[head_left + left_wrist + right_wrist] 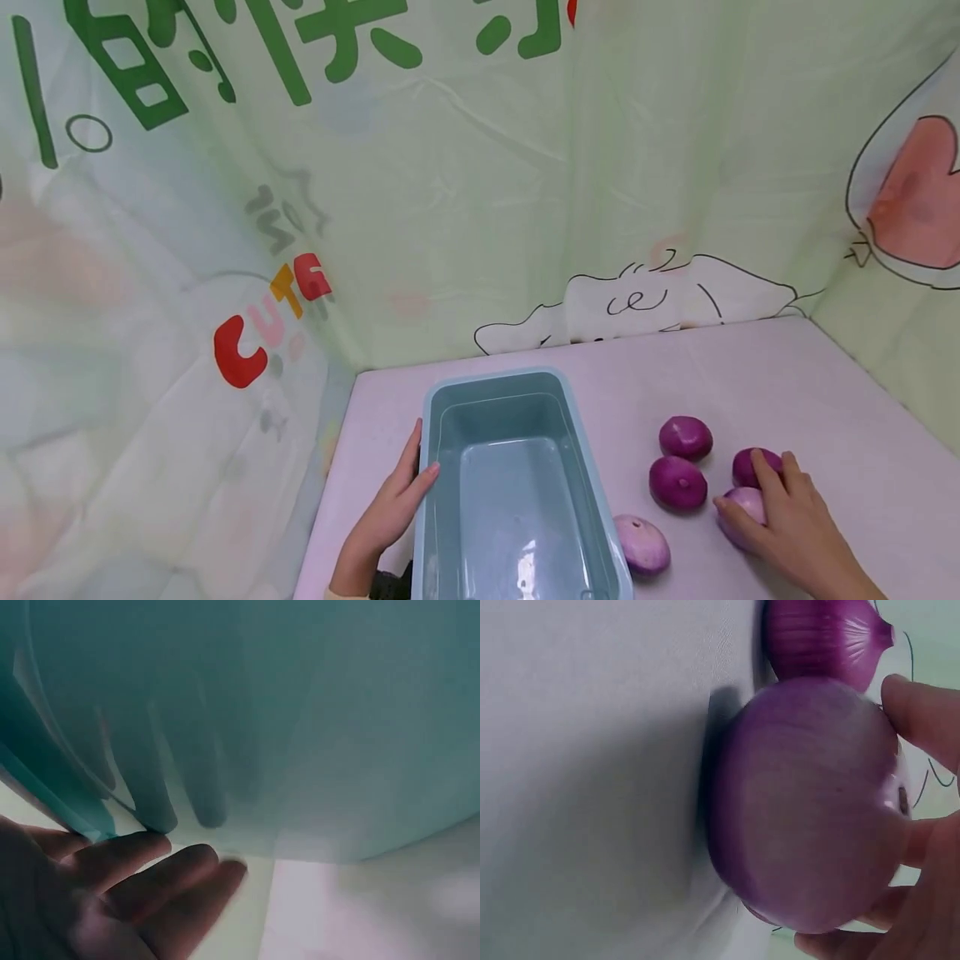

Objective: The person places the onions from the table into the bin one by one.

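Observation:
A light blue plastic basin (525, 500) stands upright on the white-covered table, with nothing inside. My left hand (393, 500) rests at its left side, thumb lying on the rim and fingers extended along the outer wall. In the left wrist view, the fingertips (154, 844) meet or nearly meet that wall, which mirrors them. My right hand (802, 525) grips a pale purple onion (810, 810), thumb on one side and fingers on the other. Touching this onion is a darker red onion (821, 641), which the right fingers partly cover in the head view.
Two dark red onions (678, 483) (686, 438) lie between the basin and my right hand. A paler onion (642, 545) sits against the basin's right side. Printed cloth walls (465, 208) rise behind and beside the white tabletop (750, 375).

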`<act>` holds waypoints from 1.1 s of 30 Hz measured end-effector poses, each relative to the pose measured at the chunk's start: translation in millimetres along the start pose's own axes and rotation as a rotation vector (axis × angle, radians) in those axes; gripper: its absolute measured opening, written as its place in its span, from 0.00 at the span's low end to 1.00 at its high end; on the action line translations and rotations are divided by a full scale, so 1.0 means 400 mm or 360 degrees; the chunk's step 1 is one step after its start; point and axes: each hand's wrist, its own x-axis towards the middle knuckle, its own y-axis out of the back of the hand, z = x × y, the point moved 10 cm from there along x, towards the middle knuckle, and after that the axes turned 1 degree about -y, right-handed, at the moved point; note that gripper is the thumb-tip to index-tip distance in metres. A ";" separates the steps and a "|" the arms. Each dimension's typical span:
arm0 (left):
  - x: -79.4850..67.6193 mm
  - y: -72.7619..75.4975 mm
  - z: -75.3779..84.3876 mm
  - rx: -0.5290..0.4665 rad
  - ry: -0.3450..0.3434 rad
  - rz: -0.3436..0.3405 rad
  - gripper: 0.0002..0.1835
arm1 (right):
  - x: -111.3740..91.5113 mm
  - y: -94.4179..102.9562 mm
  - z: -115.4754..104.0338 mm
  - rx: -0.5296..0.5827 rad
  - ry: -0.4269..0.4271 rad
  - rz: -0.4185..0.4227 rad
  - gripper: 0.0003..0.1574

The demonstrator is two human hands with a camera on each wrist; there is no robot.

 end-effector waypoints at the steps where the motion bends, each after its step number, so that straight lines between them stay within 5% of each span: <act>1: 0.000 -0.002 0.000 -0.0017 -0.0003 0.0002 0.39 | 0.002 -0.002 0.003 -0.0012 -0.0008 0.0002 0.62; 7: 0.000 -0.008 -0.004 -0.0081 0.0004 0.0004 0.39 | 0.002 -0.048 0.022 -0.0084 -0.0071 -0.0115 0.71; 11: -0.003 -0.006 -0.001 -0.0079 0.0003 0.0012 0.39 | -0.010 -0.059 0.011 -0.0054 -0.0044 -0.0060 0.74; 33: -0.001 -0.003 -0.004 -0.0073 -0.0005 0.0015 0.40 | -0.039 0.001 -0.023 0.0074 0.0044 0.0192 0.65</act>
